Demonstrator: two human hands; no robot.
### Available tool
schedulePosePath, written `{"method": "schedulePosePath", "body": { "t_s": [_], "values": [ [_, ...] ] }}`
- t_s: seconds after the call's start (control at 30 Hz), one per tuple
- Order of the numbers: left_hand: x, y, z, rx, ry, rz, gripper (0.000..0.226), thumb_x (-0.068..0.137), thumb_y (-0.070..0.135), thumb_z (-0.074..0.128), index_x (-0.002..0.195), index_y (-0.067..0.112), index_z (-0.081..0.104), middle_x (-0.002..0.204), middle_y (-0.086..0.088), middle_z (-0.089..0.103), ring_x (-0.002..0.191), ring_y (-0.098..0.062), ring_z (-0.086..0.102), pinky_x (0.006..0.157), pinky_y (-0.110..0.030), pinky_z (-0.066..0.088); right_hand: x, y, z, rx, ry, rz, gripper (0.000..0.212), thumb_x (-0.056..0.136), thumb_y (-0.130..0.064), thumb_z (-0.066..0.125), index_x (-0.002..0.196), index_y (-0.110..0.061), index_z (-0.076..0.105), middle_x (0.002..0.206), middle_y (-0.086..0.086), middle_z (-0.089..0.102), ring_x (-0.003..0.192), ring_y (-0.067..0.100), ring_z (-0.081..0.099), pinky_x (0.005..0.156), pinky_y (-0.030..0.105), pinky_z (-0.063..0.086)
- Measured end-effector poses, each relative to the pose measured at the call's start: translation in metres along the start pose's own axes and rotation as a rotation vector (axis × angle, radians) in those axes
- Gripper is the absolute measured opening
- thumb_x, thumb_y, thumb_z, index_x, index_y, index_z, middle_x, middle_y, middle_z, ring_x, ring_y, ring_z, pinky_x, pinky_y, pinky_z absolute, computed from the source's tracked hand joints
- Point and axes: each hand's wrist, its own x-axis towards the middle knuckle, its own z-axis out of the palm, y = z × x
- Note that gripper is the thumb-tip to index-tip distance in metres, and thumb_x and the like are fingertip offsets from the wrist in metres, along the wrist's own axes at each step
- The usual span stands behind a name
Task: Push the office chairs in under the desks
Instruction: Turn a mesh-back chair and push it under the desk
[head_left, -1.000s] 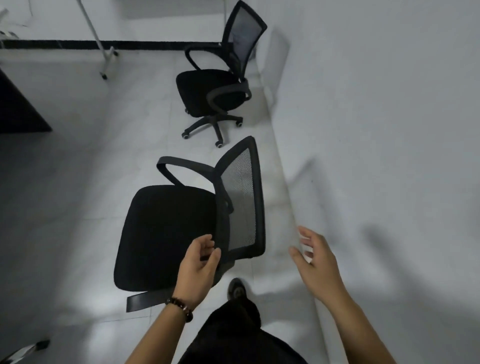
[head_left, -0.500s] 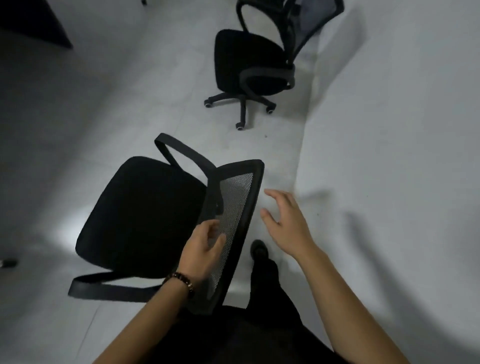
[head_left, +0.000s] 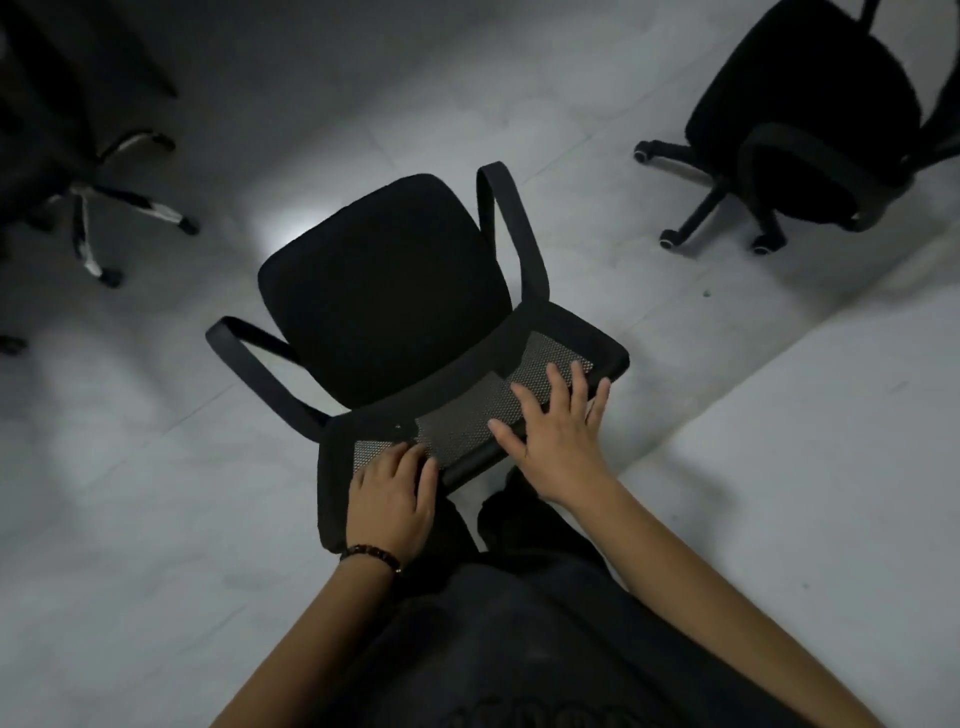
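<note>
A black office chair (head_left: 384, 291) with a mesh backrest (head_left: 467, 410) and two armrests stands right in front of me, its seat pointing away. My left hand (head_left: 395, 499) grips the top edge of the backrest at its left end. My right hand (head_left: 558, 431) lies flat on the mesh near the right end, fingers spread. A second black office chair (head_left: 810, 114) stands on castors at the upper right. No desk is clearly visible.
A third chair's chrome star base (head_left: 104, 208) sits at the upper left under a dark shape. A white wall (head_left: 805, 467) runs along the right, close to the near chair. Pale tiled floor (head_left: 130, 467) surrounds the chairs.
The near chair has turned so its backrest now faces me squarely. My right hand has come down from the air onto the mesh. The view has swung left.
</note>
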Motion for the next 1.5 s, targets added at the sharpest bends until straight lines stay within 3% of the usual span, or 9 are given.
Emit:
{"method": "schedulePosePath", "body": {
  "t_s": [0.3, 0.47, 0.6, 0.77, 1.03, 1.5],
  "values": [
    [0.037, -0.009, -0.017, 0.082, 0.063, -0.057, 0.060, 0.093, 0.053, 0.019, 0.126, 0.026, 0.060, 0.133, 0.001, 0.061, 0.125, -0.021, 0.053, 0.106, -0.043, 0.038, 0.030, -0.017, -0.013, -0.006, -0.025, -0.014, 0.080, 0.088, -0.080, 0.017, 0.148, -0.030, 0.038, 0.164, 0.019, 0.008, 0.149, 0.037, -0.017, 0.111, 0.064, -0.021],
    [0.088, -0.026, -0.060, 0.147, 0.033, -0.078, 0.071, 0.092, 0.061, 0.006, 0.138, 0.029, 0.049, 0.145, 0.004, 0.050, 0.138, -0.019, 0.039, 0.114, -0.045, 0.026, 0.079, -0.046, -0.031, 0.008, 0.012, 0.024, 0.079, 0.087, -0.081, 0.018, 0.142, -0.030, 0.044, 0.163, 0.018, 0.013, 0.149, 0.037, -0.014, 0.111, 0.064, -0.022],
    [0.135, -0.051, -0.102, 0.168, 0.031, -0.109, 0.067, 0.094, 0.061, 0.008, 0.143, 0.031, 0.042, 0.151, 0.003, 0.042, 0.143, -0.021, 0.031, 0.118, -0.049, 0.015, 0.127, -0.071, -0.054, 0.013, 0.018, 0.069, 0.079, 0.087, -0.081, 0.017, 0.141, -0.031, 0.044, 0.162, 0.017, 0.014, 0.149, 0.037, -0.013, 0.111, 0.065, -0.020],
    [0.187, -0.069, -0.141, 0.163, 0.008, -0.100, 0.063, 0.095, 0.058, 0.010, 0.144, 0.032, 0.041, 0.153, 0.003, 0.040, 0.144, -0.023, 0.028, 0.118, -0.050, 0.013, 0.183, -0.101, -0.079, -0.024, 0.020, 0.089, 0.079, 0.087, -0.081, 0.014, 0.142, -0.033, 0.043, 0.163, 0.014, 0.016, 0.150, 0.036, -0.012, 0.112, 0.066, -0.018],
    [0.269, -0.099, -0.205, 0.159, 0.047, -0.118, 0.058, 0.095, 0.052, 0.015, 0.137, 0.031, 0.050, 0.146, 0.002, 0.048, 0.139, -0.024, 0.037, 0.116, -0.052, 0.020, 0.277, -0.155, -0.116, -0.046, 0.018, 0.023, 0.077, 0.087, -0.082, 0.013, 0.142, -0.036, 0.042, 0.162, 0.013, 0.019, 0.151, 0.035, -0.007, 0.112, 0.062, -0.023],
    [0.440, -0.132, -0.327, 0.114, 0.177, -0.259, 0.054, 0.091, 0.043, 0.021, 0.122, 0.029, 0.064, 0.135, 0.001, 0.059, 0.129, -0.022, 0.049, 0.108, -0.046, 0.030, 0.492, -0.243, -0.222, -0.196, 0.104, -0.283, 0.086, 0.079, -0.091, 0.013, 0.141, -0.042, 0.048, 0.152, 0.008, 0.041, 0.143, 0.030, 0.025, 0.118, 0.053, 0.000]
  ]
}}
